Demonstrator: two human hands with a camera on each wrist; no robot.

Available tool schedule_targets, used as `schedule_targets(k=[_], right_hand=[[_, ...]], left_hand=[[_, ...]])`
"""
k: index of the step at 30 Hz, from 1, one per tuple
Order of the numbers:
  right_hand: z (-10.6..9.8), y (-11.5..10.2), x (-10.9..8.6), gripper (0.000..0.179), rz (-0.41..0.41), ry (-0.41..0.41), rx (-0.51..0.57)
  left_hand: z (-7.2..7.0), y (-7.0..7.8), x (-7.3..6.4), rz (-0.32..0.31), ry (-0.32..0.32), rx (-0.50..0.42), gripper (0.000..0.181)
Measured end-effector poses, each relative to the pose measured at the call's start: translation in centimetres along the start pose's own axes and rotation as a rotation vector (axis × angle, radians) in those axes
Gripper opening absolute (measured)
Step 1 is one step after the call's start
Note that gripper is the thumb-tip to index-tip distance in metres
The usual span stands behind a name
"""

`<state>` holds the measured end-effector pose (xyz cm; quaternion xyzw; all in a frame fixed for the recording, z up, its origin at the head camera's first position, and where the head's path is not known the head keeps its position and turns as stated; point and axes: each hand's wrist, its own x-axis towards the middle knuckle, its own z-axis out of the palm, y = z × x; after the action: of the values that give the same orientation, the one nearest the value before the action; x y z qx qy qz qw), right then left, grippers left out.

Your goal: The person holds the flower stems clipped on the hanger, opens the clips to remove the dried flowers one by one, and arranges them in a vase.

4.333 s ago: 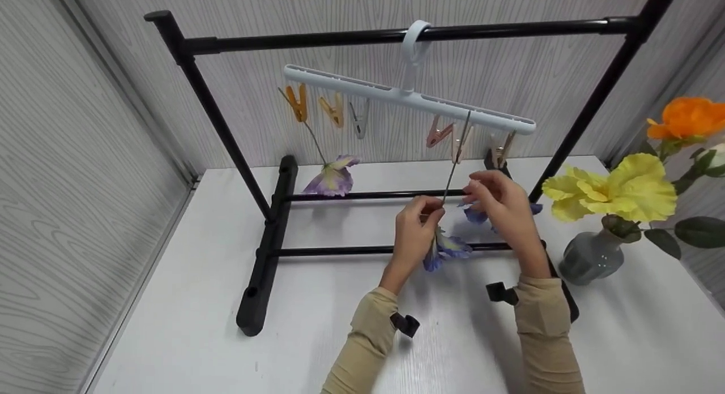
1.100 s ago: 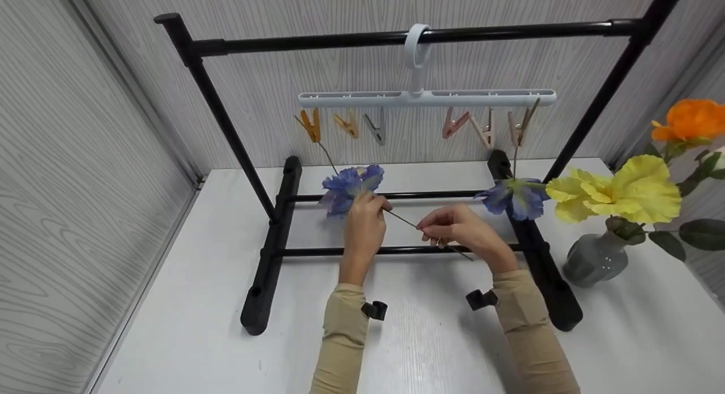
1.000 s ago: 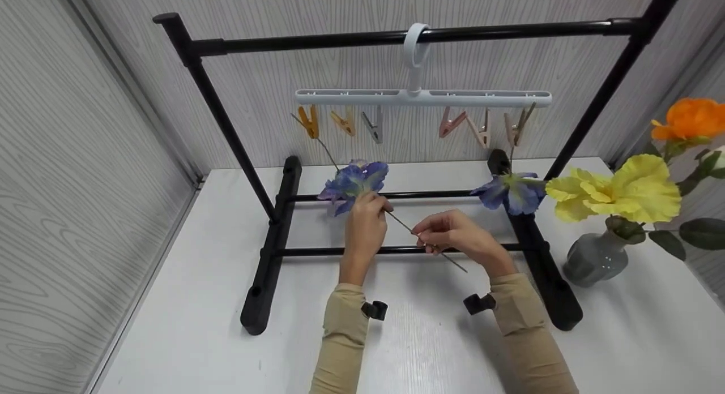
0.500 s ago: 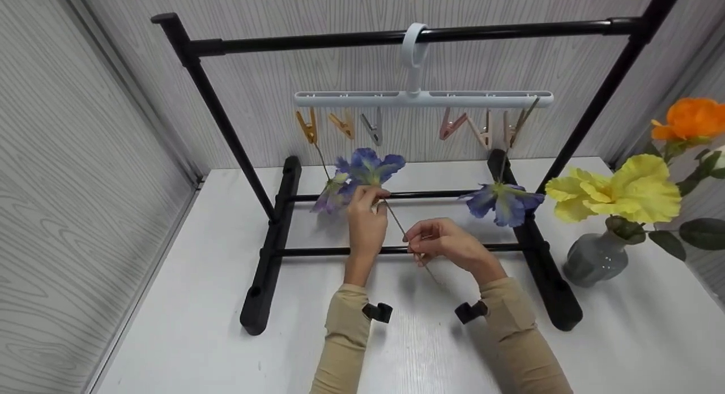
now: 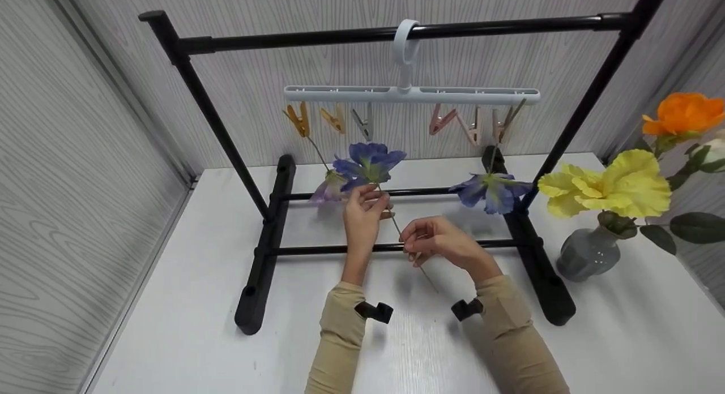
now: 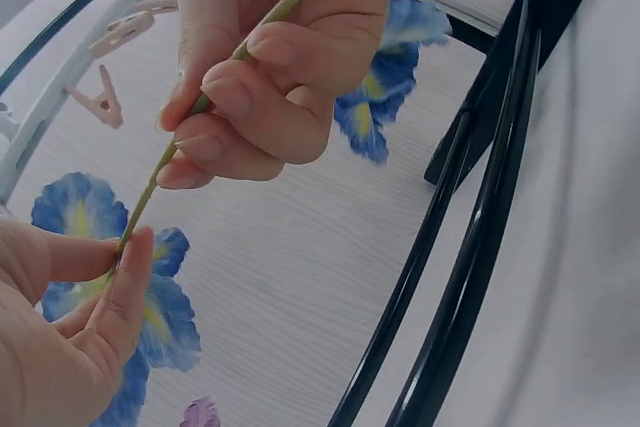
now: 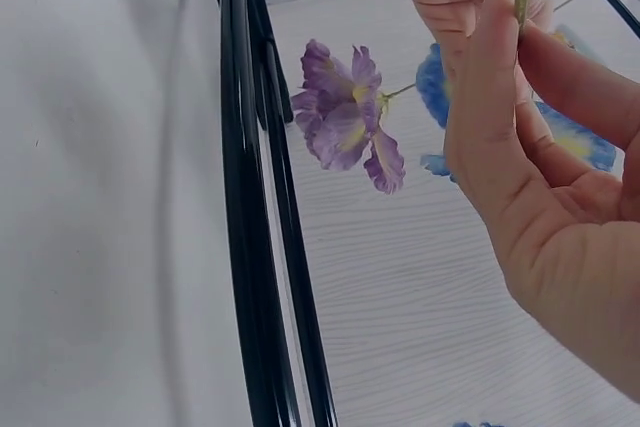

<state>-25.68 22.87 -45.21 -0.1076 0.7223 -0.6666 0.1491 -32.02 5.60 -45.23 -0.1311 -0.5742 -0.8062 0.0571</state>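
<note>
An artificial blue flower (image 5: 368, 163) is held bloom up in front of the hanger, its thin stem (image 5: 393, 215) slanting down to the right. My left hand (image 5: 363, 215) pinches the stem just under the bloom, thumb against fingers; the left wrist view shows this pinch at lower left. Lower on the same stem, my right hand (image 5: 439, 244) pinches it, and its free end sticks out below. On the pale blue hanger (image 5: 362, 94), an orange clothespin (image 5: 300, 121) grips the stem of a purple flower (image 7: 340, 117). At the other end, a brown clothespin (image 5: 501, 128) holds another blue flower (image 5: 490, 191).
Several other clothespins, such as a grey clothespin (image 5: 364, 122) and a red-pink clothespin (image 5: 440, 120), hang without flowers. The hanger hooks over a black rack (image 5: 255, 42) standing on the white table (image 5: 170, 326). A grey vase (image 5: 589, 255) with yellow and orange flowers stands at right.
The held blue flower has turned from bloom down to bloom up and moved left, away from the right-hand clothespins. The hanger, tilted before, hangs level. Lately both hands have shifted only slightly.
</note>
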Motion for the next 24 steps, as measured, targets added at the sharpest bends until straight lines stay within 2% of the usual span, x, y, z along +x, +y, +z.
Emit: schedule_targets(k=[5,10,18,24], right_hand=[[0.10,-0.12,-0.04,0.013,-0.001,0.014,-0.014],[0.12,-0.11,-0.02,0.009,0.003,-0.006,-0.023],[0.00,-0.04,-0.10,0.008,0.001,-0.038,-0.048],[0.17,-0.05,-0.11,0.009,0.018,-0.008,-0.075]], left_hand=[[-0.15,0.26,-0.03,-0.048,0.010,-0.055,0.026],[-0.28,0.41,-0.08,-0.074,0.002,-0.085,0.025],[-0.48,0.66,-0.10,-0.108,-0.038,-0.086,0.024],[-0.71,0.60,-0.11,-0.099,-0.050,-0.058,0.024]])
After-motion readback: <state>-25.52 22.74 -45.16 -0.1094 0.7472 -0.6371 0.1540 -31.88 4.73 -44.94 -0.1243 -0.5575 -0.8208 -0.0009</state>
